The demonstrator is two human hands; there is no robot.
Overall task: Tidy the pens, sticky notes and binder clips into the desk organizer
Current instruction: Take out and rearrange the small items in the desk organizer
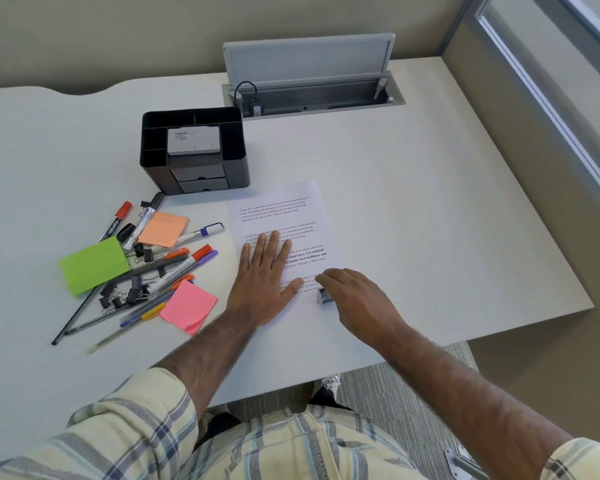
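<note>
The left hand [264, 282] lies flat, palm down, on a printed white sheet [284, 209] at centre frame, fingers straight and slightly spread, holding nothing. Just to its right, the right hand [357, 299] arches over the sheet's lower corner with its fingers bent down over a small silvery block [324, 296]. I cannot tell whether it has hold of the block or only covers it.

The desk organizer [194, 150] is a boxy black plastic caddy above and left of the sheet. It has open slots on top and two grey drawers in front, and a grey box [193, 141] sits in its middle slot.

At lower left is a loose heap on the matte, pale desk [430, 202]: thin pens and fat capped markers [174, 268] lie crossed, with black binder clips [125, 292] among them. A green pad [94, 265], an orange pad [163, 228] and a pink pad [189, 304] with a curled corner lie in the heap too.

A grey metal cable hatch [312, 81] stands open at the top.
</note>
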